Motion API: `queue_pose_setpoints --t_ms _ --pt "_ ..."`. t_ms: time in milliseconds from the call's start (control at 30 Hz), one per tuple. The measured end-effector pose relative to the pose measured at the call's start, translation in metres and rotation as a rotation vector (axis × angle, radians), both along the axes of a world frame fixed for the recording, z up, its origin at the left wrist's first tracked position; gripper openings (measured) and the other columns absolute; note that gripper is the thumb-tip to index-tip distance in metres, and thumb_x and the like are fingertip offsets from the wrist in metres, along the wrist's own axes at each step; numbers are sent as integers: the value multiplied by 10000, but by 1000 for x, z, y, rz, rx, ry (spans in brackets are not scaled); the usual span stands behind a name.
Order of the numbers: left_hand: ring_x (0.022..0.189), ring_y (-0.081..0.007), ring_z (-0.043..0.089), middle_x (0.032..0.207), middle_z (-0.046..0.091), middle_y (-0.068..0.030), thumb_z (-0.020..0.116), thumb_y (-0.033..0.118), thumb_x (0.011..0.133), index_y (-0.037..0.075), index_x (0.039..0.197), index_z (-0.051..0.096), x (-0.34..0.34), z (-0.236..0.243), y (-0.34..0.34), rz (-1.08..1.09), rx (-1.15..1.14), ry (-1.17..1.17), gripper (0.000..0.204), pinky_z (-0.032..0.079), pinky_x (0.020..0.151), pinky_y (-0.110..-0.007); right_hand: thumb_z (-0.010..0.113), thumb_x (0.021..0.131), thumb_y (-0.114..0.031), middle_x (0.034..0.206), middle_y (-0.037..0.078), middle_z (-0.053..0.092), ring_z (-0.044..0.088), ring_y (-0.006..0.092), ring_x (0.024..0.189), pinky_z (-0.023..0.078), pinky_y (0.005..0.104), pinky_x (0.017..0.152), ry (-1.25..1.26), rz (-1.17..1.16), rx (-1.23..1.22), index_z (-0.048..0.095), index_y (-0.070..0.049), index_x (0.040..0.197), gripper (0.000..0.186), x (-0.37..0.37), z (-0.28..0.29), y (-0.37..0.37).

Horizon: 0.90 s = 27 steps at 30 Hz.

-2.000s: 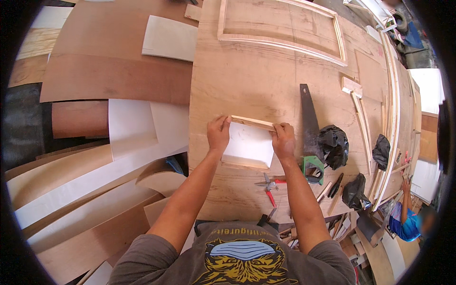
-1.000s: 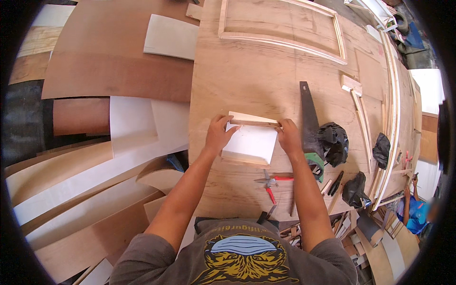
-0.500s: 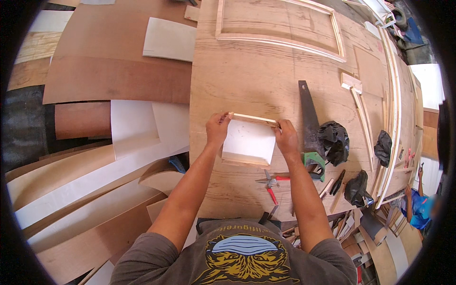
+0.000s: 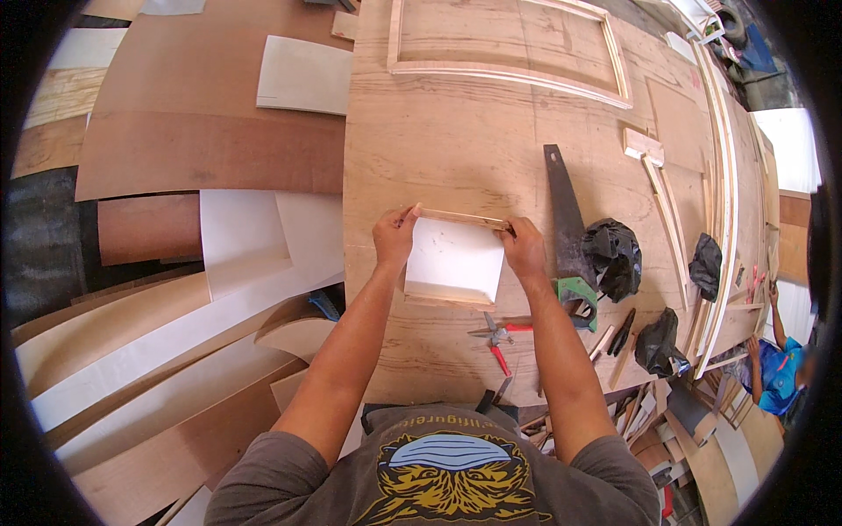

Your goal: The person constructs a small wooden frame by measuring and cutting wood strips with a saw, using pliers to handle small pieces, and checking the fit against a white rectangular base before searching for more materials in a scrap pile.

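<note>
Several fingers [image 4: 409, 216] gripping wooden strip [image 4: 464, 217], white panel [image 4: 453, 258]

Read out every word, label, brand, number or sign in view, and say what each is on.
Grey T-shirt: one line of yellow lettering above its printed face mask; I won't copy the wording.
White panel: dark specks, too small to tell whether they're writing.
Handsaw: none readable.
I can make out no other text.
</note>
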<state>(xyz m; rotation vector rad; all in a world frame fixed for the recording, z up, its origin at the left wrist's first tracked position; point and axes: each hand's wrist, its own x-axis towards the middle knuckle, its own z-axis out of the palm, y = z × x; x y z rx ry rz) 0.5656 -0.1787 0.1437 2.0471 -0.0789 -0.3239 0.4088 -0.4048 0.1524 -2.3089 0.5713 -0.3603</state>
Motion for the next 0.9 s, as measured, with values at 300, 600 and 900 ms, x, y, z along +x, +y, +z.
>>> queue_pose_setpoints --t_ms 300,600,900 --pt "789 -164 695 882 759 -119 775 344 904 1 1022 773 -1 16 -4 3 -32 98 363 537 739 -293 770 785 -47 884 174 686 676 316 786 536 382 700 38 -12 97 699 15 962 201 2 7 -6" --pt "761 -129 677 853 766 -97 788 292 900 -13 1034 777 4 -4 1 4 -54 96 333 527 692 -284 785 776 -133 876 168 685 675 307 806 532 384 731 39 -134 301 715 -10 993 259 2 3 -1" --pt "806 -190 683 895 745 -136 770 373 895 24 1038 777 6 7 1 -44 3 129 377 510 728 -308 791 800 -35 858 109 705 658 157 771 521 293 697 107 -142 295 727 19 1015 230 -1 2 -3"
